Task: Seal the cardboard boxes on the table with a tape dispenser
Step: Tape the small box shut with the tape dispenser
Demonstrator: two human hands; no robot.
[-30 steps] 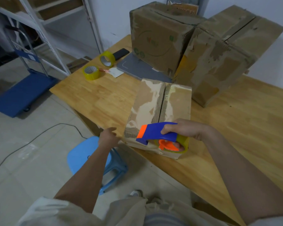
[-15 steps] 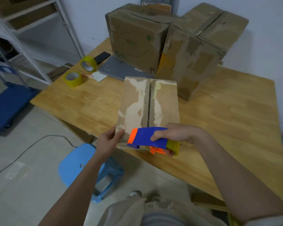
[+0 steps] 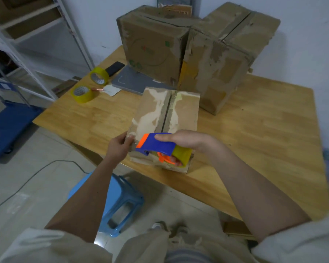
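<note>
Blue tape dispenser [image 3: 156,145] with orange tip and orange hub, yellowish tape roll, brown cardboard box [image 3: 165,118] with pale torn patches, two yellow tape rolls [image 3: 82,93], light wood-grain surface [image 3: 254,133], light blue stool [image 3: 118,204], grey folder [image 3: 133,82], black phone [image 3: 114,68]

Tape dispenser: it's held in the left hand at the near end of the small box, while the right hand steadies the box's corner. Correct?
Not quite: the hands are swapped. The head view shows the right hand gripping the tape dispenser at the near end of the small box, while the left hand steadies the box's near left corner.
</note>
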